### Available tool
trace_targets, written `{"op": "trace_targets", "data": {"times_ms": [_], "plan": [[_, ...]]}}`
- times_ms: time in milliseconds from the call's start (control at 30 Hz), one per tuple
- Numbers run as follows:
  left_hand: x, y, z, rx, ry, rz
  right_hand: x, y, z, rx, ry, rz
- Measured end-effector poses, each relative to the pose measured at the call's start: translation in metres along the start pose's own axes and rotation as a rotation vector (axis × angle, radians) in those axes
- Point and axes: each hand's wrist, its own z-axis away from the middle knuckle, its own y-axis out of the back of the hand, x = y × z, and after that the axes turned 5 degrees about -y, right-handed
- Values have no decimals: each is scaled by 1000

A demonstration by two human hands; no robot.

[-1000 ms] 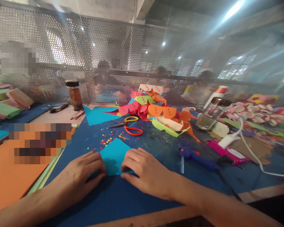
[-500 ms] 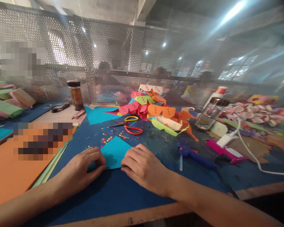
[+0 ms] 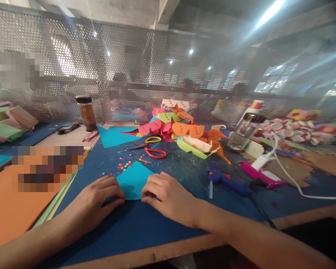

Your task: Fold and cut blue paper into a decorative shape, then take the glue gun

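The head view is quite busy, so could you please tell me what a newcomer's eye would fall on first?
Probably the heap of red, orange, green and white paper cutouts in front of the grey perforated metal screen. Next, nearer the camera, comes the pointed bright blue paper piece between the left hand and the right hand. Just beyond it lie metal scissors with one yellow and one red handle.

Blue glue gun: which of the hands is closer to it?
Right. The right hand, on the right side of the blue paper, is left of the blue glue gun, apart from it; the left hand, on the paper's left, is farther off.
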Motion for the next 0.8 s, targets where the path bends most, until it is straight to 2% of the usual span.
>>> {"op": "trace_targets", "data": {"times_ms": [400,800], "plan": [[-2,7,-5,-109,256,126,5,1,-4,-29,-171,-114],[2,13,-8,-123,306,83,4,1,-5,-8,-290,-66]]}}
